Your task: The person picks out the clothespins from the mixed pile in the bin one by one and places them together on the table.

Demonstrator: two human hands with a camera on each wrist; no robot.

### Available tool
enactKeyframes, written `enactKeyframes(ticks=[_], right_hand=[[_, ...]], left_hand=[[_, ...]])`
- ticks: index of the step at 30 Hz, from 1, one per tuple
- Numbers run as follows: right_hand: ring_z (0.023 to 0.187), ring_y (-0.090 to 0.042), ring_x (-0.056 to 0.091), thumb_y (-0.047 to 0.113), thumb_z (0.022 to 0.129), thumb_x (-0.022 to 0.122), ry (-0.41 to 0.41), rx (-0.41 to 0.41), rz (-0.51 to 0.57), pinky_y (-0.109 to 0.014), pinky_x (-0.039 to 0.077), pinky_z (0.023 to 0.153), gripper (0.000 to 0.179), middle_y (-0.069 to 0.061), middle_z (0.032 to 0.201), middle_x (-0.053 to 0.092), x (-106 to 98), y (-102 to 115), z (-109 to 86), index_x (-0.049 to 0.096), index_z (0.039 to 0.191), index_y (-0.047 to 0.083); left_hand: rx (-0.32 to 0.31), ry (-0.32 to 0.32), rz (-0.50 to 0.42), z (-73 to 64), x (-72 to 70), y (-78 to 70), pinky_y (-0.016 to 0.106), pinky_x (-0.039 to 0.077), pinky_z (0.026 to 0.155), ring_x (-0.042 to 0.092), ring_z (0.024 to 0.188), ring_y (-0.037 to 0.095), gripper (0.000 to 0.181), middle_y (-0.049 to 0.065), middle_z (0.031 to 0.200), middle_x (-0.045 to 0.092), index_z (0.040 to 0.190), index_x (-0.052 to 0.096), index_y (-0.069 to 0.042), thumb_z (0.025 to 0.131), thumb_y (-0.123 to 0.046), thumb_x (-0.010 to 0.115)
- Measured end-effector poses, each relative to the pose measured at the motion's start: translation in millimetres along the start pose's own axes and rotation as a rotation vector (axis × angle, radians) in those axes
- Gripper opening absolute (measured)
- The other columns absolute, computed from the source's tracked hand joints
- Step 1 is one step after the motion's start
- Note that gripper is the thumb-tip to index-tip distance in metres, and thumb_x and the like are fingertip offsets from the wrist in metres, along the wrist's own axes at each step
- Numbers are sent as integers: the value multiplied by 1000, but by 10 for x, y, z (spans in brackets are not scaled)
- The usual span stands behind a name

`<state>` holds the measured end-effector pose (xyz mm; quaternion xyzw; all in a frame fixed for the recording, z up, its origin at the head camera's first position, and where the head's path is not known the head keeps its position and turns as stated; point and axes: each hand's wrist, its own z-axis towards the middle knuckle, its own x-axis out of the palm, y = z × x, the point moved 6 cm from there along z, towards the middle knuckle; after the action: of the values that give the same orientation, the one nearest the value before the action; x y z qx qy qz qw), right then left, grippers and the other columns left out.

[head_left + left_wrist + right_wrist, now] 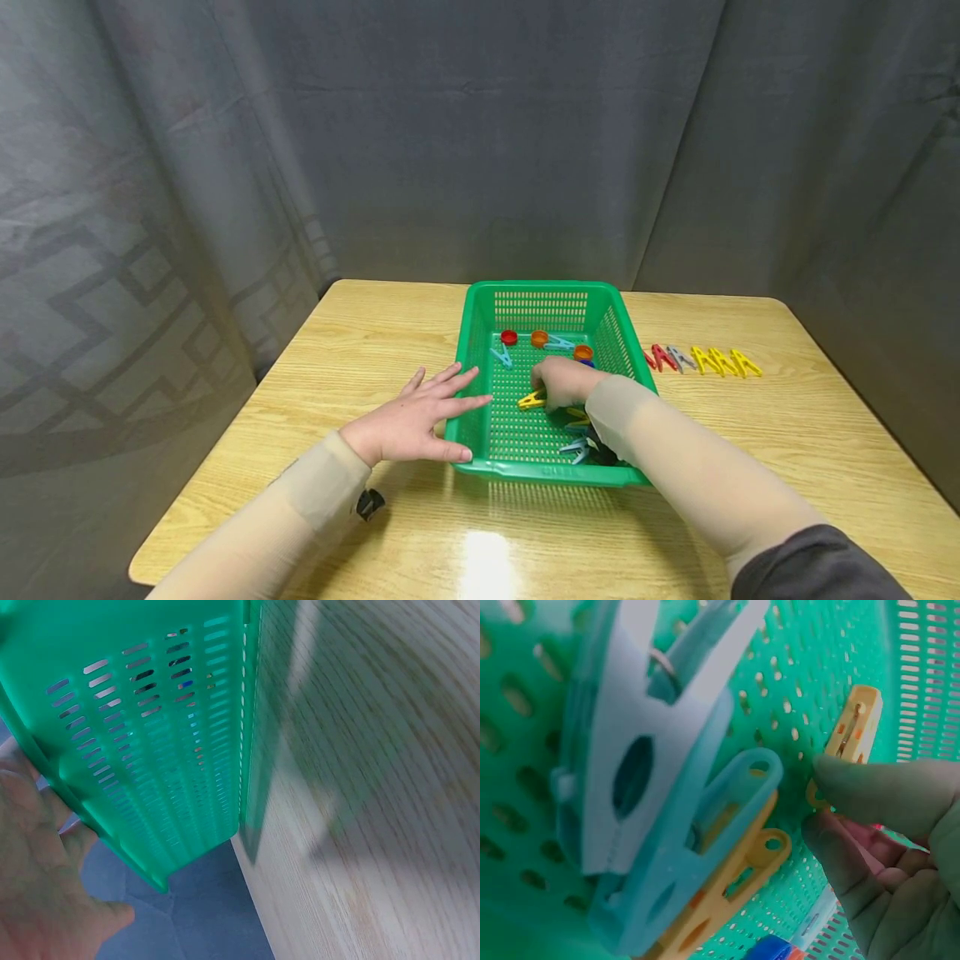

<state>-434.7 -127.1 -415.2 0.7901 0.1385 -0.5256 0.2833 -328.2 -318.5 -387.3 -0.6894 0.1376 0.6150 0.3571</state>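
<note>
A green plastic basket (557, 473) stands on the table with clothespins and small bottle caps inside. My right hand (564, 382) reaches into it, thumb and forefinger pinching one end of a yellow clothespin (853, 724) near the basket floor. Below that wrist lie a light blue clothespin (739, 784), a greyish-white one (622, 772) and another yellow one (735, 877), partly hidden by the arm in the head view. My left hand (416, 415) has its fingers spread across the basket's left rim; the left wrist view shows it against the outer side of the rim.
Right of the basket, red clothespins (663, 357), a grey one (681, 359) and yellow ones (723, 362) lie in a row on the wooden table (300, 400). Inside the basket are a red cap (509, 337), orange caps (539, 338) and light blue clothespins (502, 357). Grey curtains (480, 150) hang behind.
</note>
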Motion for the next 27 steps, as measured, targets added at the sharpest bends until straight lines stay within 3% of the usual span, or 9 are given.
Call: enactKeyframes(ticks=[10, 16, 27], right_hand=[[79, -17, 57, 4, 80, 75, 22, 39, -12, -34, 51, 73, 17, -2, 88, 62, 18, -22, 0, 66, 94, 8], [81, -18, 57, 9, 83, 73, 9, 47, 0, -37, 51, 75, 17, -4, 92, 64, -6, -22, 3, 67, 98, 7], [78, -19, 58, 11, 83, 71, -129, 26, 49, -37, 51, 74, 19, -8, 96, 67, -120, -1, 4, 68, 100, 3]], left_hand=[[4, 4, -1, 9, 7, 2, 64, 0, 110, -4, 147, 17, 75, -9, 161, 3, 150, 31, -37, 85, -63, 58], [1, 8, 6, 14, 1, 5, 63, -1, 110, -4, 147, 17, 75, -10, 161, 3, 150, 32, -37, 85, -63, 59], [4, 6, 1, 9, 1, 10, 64, 0, 110, -3, 147, 17, 75, -9, 161, 3, 150, 31, -37, 85, -63, 58]])
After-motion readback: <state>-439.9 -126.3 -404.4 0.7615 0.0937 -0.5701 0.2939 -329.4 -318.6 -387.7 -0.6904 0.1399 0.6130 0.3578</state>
